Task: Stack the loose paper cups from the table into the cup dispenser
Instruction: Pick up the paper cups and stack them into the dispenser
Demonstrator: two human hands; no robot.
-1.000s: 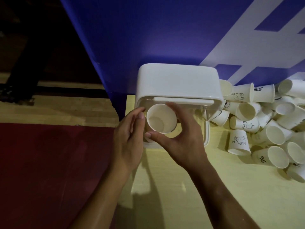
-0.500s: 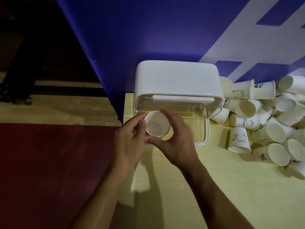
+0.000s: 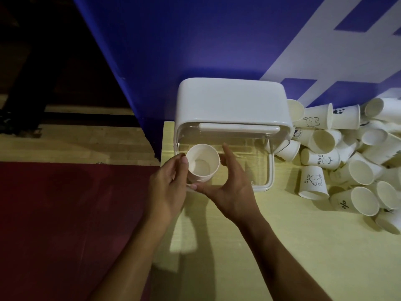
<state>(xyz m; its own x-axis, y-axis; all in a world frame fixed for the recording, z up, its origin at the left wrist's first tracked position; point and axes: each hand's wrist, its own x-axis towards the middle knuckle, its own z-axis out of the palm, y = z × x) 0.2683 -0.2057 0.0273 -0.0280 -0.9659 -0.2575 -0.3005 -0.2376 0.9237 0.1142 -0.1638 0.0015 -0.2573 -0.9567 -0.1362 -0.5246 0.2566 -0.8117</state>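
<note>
Cup [image 3: 202, 162] gripped, mouth toward the viewer, by left hand [image 3: 171, 183] and right hand [image 3: 230, 187], fingers curled round its wall, probably to steady it at the near left corner of the cup dispenser [image 3: 232, 105]. Loose cups [image 3: 347, 153] are heaped on the table [image 3: 282, 246] at right.

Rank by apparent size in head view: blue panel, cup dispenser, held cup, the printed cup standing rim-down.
1. blue panel
2. cup dispenser
3. held cup and rim-down cup: they look about alike, so not ranked.
</note>
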